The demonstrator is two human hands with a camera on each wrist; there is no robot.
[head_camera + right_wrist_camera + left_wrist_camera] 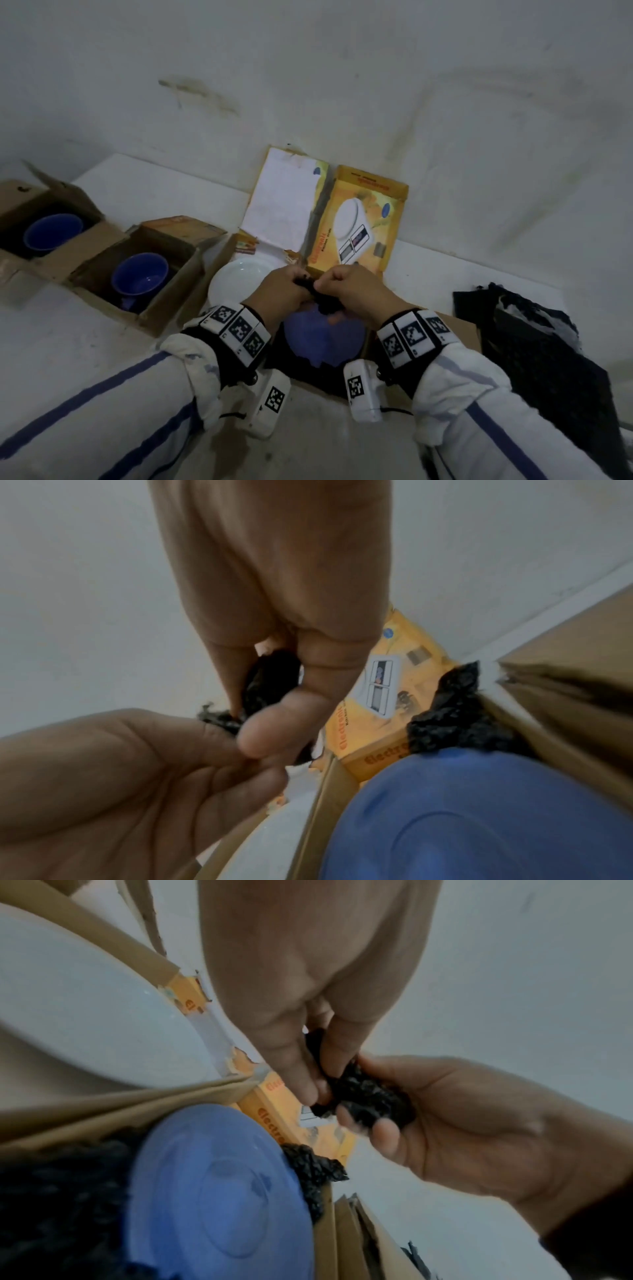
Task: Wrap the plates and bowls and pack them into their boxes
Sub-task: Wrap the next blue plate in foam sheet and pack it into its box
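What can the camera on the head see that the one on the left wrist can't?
Only the head view shows two blue bowls in open cardboard boxes and a heap of black wrap at the right. Only the left wrist view shows the fingertips pinching a black wad close up. Both show the left hand, right hand, blue plate, white plate and orange scale box.

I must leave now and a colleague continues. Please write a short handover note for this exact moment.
Left hand and right hand: both pinch one bunched piece of black bubbly wrap above the blue round plate.
That plate lies on black wrap in the open cardboard box nearest you, not yet covered.
White round plate sits unwrapped in the box behind.
Two blue bowls sit in open brown boxes at left.
More black wrap lies at right.
Left: cover plates, close boxes.
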